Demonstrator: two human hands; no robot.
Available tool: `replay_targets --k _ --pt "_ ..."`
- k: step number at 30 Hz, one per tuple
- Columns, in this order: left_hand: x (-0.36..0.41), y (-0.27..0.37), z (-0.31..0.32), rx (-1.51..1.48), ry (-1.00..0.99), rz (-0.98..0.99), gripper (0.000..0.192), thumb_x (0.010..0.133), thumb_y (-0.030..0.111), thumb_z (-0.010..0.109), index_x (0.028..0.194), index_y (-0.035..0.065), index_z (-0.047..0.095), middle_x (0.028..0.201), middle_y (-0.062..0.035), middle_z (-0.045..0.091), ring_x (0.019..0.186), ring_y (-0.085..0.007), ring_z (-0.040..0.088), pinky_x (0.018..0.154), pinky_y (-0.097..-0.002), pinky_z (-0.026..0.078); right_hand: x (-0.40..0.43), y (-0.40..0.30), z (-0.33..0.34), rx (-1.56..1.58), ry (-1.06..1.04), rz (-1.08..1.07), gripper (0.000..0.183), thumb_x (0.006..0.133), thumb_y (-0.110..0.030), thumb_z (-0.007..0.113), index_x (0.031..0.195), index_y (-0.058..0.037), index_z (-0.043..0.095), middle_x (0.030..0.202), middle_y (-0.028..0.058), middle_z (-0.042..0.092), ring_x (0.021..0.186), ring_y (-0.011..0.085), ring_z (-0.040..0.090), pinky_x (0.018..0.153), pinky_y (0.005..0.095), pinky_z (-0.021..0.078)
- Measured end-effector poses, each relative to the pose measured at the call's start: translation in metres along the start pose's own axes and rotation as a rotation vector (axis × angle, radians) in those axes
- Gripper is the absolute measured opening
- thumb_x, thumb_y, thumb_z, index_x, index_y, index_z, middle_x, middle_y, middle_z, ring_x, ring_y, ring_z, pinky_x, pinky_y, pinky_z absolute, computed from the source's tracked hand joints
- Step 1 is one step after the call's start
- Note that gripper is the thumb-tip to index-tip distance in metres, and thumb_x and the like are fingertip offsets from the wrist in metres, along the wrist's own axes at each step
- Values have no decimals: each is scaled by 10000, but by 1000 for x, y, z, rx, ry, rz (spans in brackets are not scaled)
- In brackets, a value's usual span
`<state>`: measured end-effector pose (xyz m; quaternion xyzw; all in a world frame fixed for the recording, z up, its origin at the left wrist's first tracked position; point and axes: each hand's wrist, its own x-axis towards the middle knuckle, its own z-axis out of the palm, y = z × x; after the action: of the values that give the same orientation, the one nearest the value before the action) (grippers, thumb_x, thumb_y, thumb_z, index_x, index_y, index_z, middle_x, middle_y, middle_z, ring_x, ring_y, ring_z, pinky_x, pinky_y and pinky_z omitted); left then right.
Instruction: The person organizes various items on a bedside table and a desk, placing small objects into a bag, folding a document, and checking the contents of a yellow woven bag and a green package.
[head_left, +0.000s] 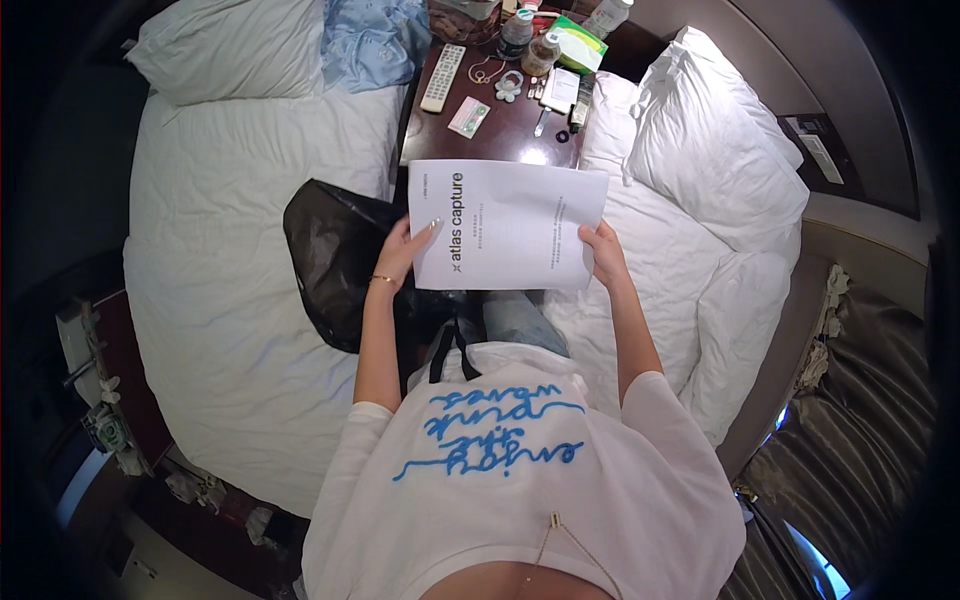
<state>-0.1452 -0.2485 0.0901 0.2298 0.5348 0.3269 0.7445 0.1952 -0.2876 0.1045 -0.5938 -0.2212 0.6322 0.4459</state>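
Observation:
Both hands hold a white printed sheet of paper (517, 225) in front of me, turned sideways so that its writing runs up the page. My left hand (403, 251) grips the left edge, thumb on top and fingers underneath. At the right edge, my right hand (604, 251) pinches the sheet in the same way. A black plastic bag (330, 262) lies beside and partly behind my left forearm, at the edge of the left bed. Whether other sheets lie beneath the top one, I cannot tell.
Beyond the paper, a dark wooden nightstand (427, 142) bears a remote control (442, 78), several bottles, a green tissue pack (577, 45) and a card (469, 117). White beds (240, 300) (645, 315) flank me, with pillows (697, 150) at their heads. Dark curtains (862, 397) hang at right.

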Motion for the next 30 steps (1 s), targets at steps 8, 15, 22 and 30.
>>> replay_targets --k 8,15,22,30 --pt "58 -38 22 241 -44 15 359 811 -28 528 1163 -30 458 1054 -67 564 934 -99 524 822 -221 413 115 54 -72 -840 135 63 357 787 -149 554 1103 -9 469 919 131 603 779 221 595 681 336 468" --pt "90 -47 4 256 -53 -10 320 834 4 523 1148 -24 469 1054 -60 563 935 -98 529 823 -226 419 220 15 0 -1067 329 -233 378 757 -184 595 1059 6 471 950 197 556 860 340 570 740 393 456" --pt "104 -47 9 278 33 -10 328 830 4 519 1154 -29 472 1035 -54 571 920 -92 524 822 -221 412 246 -12 62 -1259 379 222 702 768 -472 564 1222 -33 259 1164 265 387 1014 392 514 822 447 445" --pt "111 -49 10 362 35 4 334 827 19 530 1152 -26 467 1033 -55 570 916 -94 522 809 -224 414 284 6 56 -1343 221 125 486 735 -349 613 1066 -20 477 995 225 555 929 378 563 818 422 457"
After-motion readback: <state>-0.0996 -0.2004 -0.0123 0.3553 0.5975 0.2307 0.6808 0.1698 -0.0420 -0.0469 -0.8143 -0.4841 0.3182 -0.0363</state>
